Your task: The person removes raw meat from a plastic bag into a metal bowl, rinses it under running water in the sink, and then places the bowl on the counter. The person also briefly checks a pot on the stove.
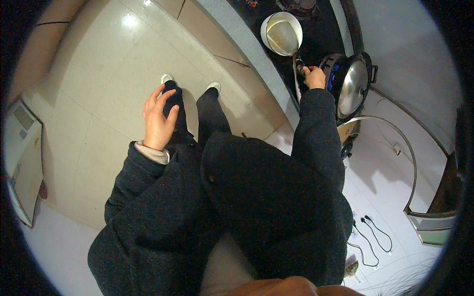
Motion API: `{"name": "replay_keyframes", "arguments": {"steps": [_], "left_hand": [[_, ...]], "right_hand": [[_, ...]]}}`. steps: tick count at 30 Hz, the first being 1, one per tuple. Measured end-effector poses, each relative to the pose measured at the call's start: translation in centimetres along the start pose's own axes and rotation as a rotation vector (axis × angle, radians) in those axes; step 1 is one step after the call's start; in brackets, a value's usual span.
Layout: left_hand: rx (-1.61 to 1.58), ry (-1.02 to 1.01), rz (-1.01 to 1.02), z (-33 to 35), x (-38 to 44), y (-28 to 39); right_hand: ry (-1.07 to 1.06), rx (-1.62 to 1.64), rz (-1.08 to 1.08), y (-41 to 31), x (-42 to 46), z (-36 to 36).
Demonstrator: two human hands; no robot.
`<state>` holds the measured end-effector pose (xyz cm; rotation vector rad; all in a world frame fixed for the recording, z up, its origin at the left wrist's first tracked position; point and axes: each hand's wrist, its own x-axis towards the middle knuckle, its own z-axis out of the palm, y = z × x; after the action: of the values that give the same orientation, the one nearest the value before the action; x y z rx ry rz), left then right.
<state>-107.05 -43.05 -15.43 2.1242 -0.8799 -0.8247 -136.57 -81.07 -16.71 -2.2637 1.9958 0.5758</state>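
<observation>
My right hand (314,77) has its fingers closed at a knob on the front of a gas stove, where blue flame (334,76) shows. Over the flame sits a dark pan with a metal lid (351,90). Left of this hand, on the dark counter, stands a white bowl (264,32) with a metal strainer or ladle (283,38) in it; the handle points down past my wrist. My left hand (159,114) hangs over the floor in front of my legs, fingers apart and nothing in it.
The pale edge (255,51) of the counter curves between me and the stove. A gas hose (409,151) loops along the wall on the right. Black cables (370,240) hang at the lower right. A white appliance or box (27,159) stands at the far left.
</observation>
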Motion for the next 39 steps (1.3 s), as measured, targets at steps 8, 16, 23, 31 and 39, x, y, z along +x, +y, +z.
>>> {"name": "replay_keyframes", "arguments": {"steps": [8, 16, 23, 31, 39], "left_hand": [[0.017, -0.032, -0.002, 0.2, 0.2, 0.5], [0.017, -0.026, -0.007, 0.1, 0.1, 0.7], [0.004, -0.014, 0.011, 0.1, 0.0, 0.5], [0.031, -0.015, -0.011, -0.2, -0.2, 0.3], [0.052, 0.003, -0.007, -0.2, -0.2, 0.1]], "right_hand": [[0.02, -0.007, 0.026, 1.1, 1.1, 1.5], [0.05, 0.001, 0.033, 1.1, 1.1, 1.6], [0.044, -0.003, 0.044, 1.0, 1.0, 1.4], [-0.038, 0.065, 0.079, 0.2, 0.7, 0.3], [-0.068, 0.105, 0.104, 0.2, 0.7, 0.3]]}}
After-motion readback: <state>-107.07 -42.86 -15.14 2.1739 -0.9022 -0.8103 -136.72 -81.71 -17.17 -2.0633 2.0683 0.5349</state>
